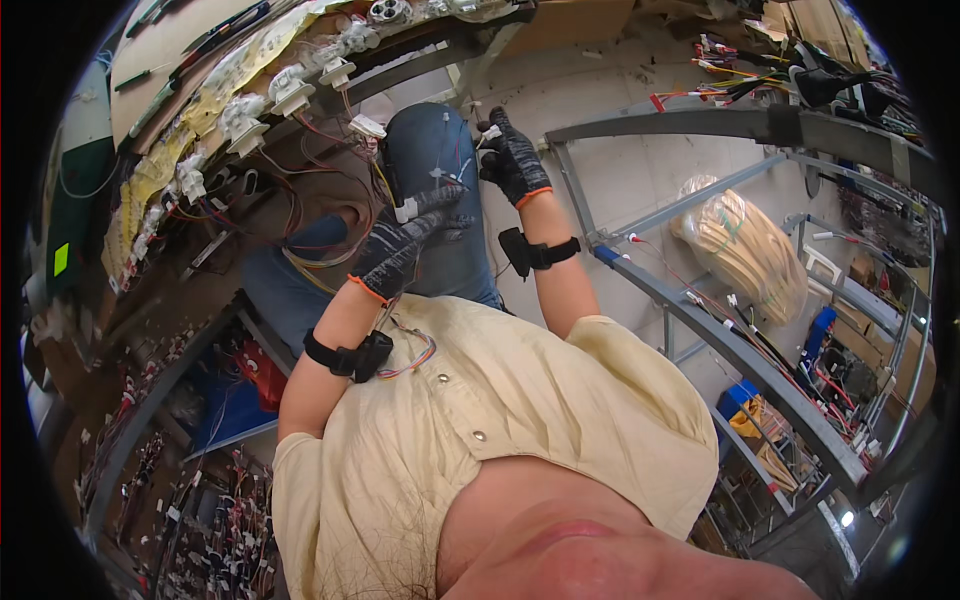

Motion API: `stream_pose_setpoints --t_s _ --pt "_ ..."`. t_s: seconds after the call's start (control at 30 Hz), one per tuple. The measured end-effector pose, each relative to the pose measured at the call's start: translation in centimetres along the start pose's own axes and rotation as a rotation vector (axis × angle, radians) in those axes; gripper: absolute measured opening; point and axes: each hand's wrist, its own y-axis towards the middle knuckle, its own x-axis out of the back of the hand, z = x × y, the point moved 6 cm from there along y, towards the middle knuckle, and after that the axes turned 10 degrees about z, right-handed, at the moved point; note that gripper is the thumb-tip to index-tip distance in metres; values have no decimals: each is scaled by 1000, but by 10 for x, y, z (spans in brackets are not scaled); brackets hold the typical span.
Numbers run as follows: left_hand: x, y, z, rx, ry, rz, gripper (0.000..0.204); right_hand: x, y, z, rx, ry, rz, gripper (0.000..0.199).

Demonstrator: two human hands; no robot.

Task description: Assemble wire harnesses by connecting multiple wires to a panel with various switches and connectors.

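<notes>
Both hands wear dark grey knit gloves with orange cuffs and are raised over my jeans-clad thigh [430,145]. My left hand [405,240] is closed around a small white connector [405,210] at its thumb side. Farther right, my right hand [514,165] pinches another small white connector [490,133] between thumb and fingers. Between the hands, thin wires [455,172] with small white ends cross in front of the thigh. A bundle of coloured wires [415,360] hangs below my left wrist, against my shirt.
At the left, a bench edge carries several white connector housings [290,92] with hanging wires. A grey metal frame [700,290] stands at the right, with a plastic-wrapped bundle of beige tubing [745,250] beyond its bar. Many harnesses [215,530] hang at the lower left.
</notes>
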Motion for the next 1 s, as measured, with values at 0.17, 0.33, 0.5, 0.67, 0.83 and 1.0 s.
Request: stream_pose_setpoints --t_s 0.17,0.33,0.5,0.67,0.83,1.0 --pt "2 1 5 64 -176 50 39 -19 31 26 469 -632 -9 24" --pt "3 -3 11 140 -69 -106 39 -40 38 43 403 -132 148 27" --pt "-3 -8 10 76 -40 -149 36 -40 49 60 532 -582 9 35" --pt "2 -21 -8 -228 713 -198 26 -54 41 61 191 -734 259 37" --pt "38 -36 25 -227 796 -474 19 -50 17 92 595 -733 173 26" --pt "5 -24 -27 -445 147 -508 28 -56 -51 124 814 -260 158 26"
